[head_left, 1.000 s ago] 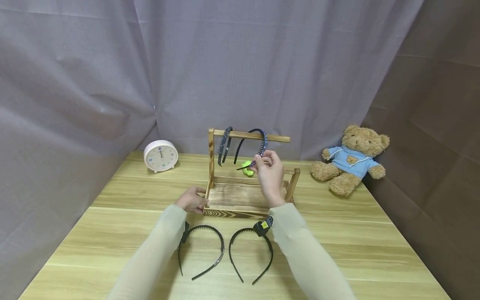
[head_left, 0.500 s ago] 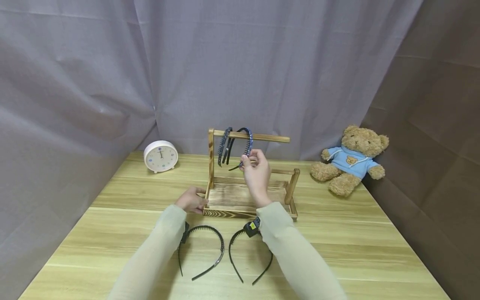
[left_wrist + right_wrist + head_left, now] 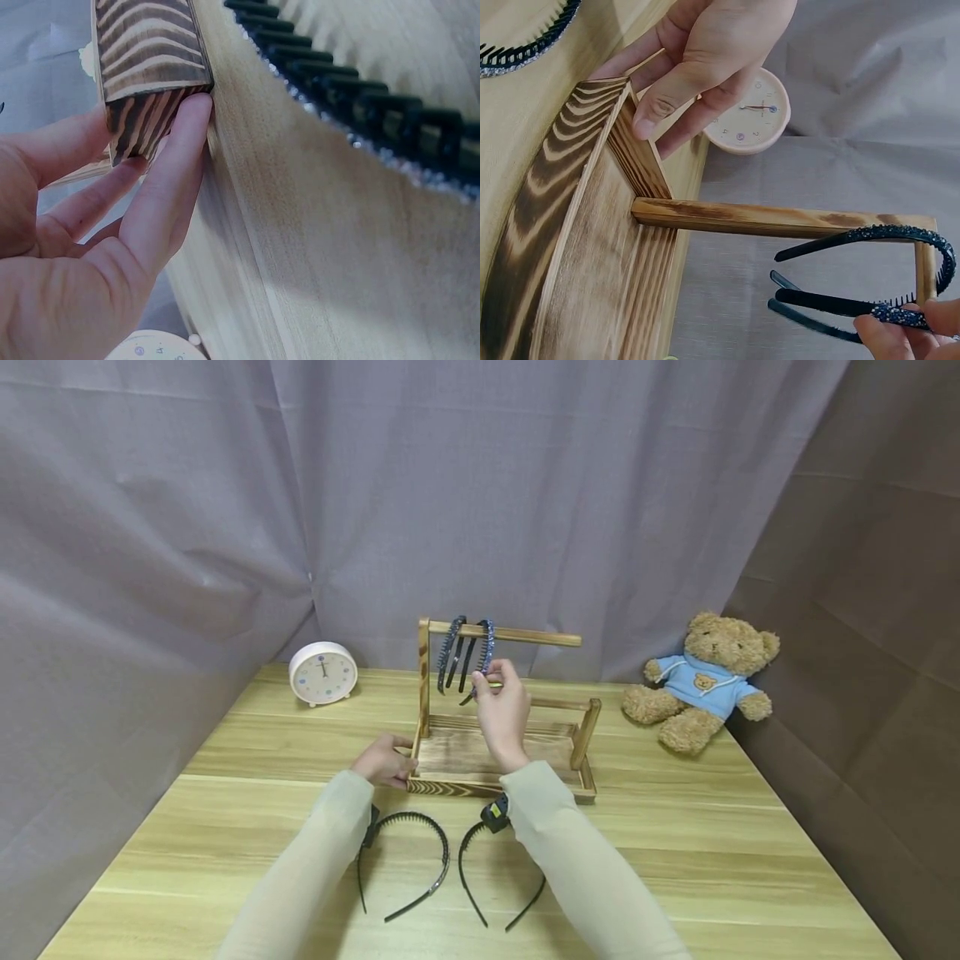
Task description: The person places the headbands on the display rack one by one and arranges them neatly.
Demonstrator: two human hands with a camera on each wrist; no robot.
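Note:
My left hand (image 3: pixel 382 760) grips the left front corner of a wooden rack (image 3: pixel 465 752), its thumb over the tray wall, as the left wrist view (image 3: pixel 112 217) shows up close. Over the rack's upper bar hang two toothed headbands. The dark glittery headband (image 3: pixel 444 656) is nearer the left post. The blue glittery headband (image 3: pixel 489 639) hangs just to its right, and my right hand (image 3: pixel 504 714) pinches its lower end between thumb and fingers. In the right wrist view, the blue headband's decorated part (image 3: pixel 898 315) sits at my fingertips (image 3: pixel 870 330).
Two more black headbands lie on the table in front of the rack, one on the left (image 3: pixel 446 852) and one on the right (image 3: pixel 462 868), partly under my right wrist. A white clock (image 3: pixel 322 673) stands back left. A teddy bear (image 3: pixel 701 681) sits at right.
My right hand has slid the blue headband leftward along the bar, close to the dark one. My left hand has stayed on the rack's corner.

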